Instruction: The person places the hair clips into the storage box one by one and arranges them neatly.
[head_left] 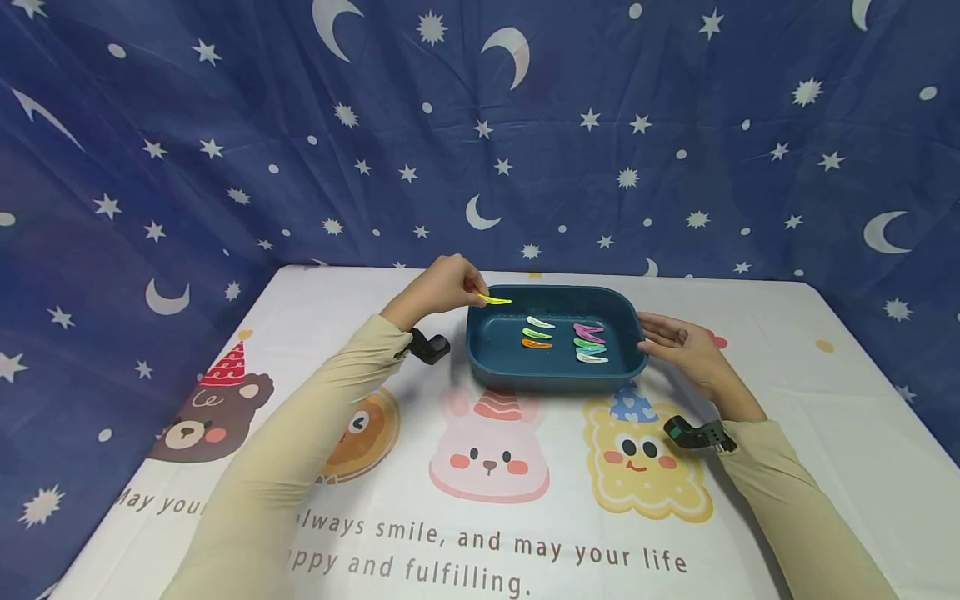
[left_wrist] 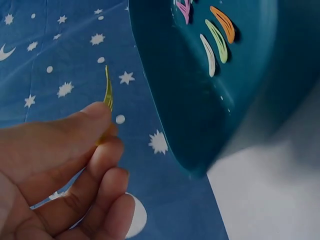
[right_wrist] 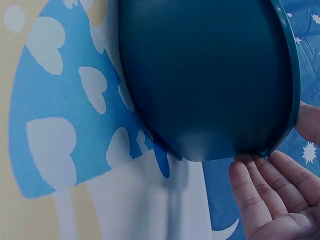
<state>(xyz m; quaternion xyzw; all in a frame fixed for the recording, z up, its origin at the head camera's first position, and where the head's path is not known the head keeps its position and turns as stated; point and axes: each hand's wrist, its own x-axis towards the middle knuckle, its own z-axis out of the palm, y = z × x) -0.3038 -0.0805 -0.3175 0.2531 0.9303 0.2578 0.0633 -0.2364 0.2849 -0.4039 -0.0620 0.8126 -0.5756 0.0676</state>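
Note:
My left hand [head_left: 447,286] pinches a yellow snap hair clip [head_left: 497,300] between thumb and fingertips, at the left rim of a dark teal basin [head_left: 555,381]. In the left wrist view the clip [left_wrist: 108,89] points upward from the fingers. My right hand [head_left: 684,346] holds the basin's right end, thumb at the rim and fingers against the outer wall; the thumb tip is hidden in the right wrist view. Inside the basin, a white clip [head_left: 541,322], a light green clip [head_left: 537,333] and an orange clip [head_left: 537,343] lie in a left column.
A right column in the basin holds pink clips [head_left: 589,333], green clips [head_left: 590,346] and white clips [head_left: 592,358], partly overlapping. The basin stands on a white cartoon-print tablecloth [head_left: 480,533]. Behind the table hangs a blue curtain [head_left: 555,167] with moons and stars.

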